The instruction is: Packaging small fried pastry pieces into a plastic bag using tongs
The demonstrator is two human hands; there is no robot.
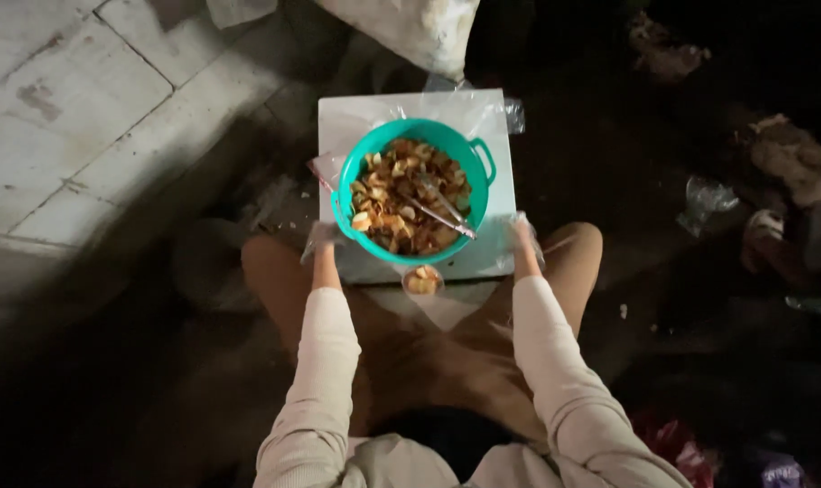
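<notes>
A teal plastic bowl with side handles sits on a white square surface. It is full of brown fried chips, and metal tongs lie across them. A small cup of chips stands at the near edge of the white surface. My left hand, in a thin clear glove, rests at the left edge of the surface beside the bowl. My right hand, also gloved, rests at the right edge. Whether either hand grips the surface or the plastic sheet cannot be made out.
A clear plastic sheet lies under the bowl. A large white sack stands behind the surface. Pale concrete slabs cover the ground at left. Crumpled plastic and scraps lie in the dark at right. My knees flank the surface.
</notes>
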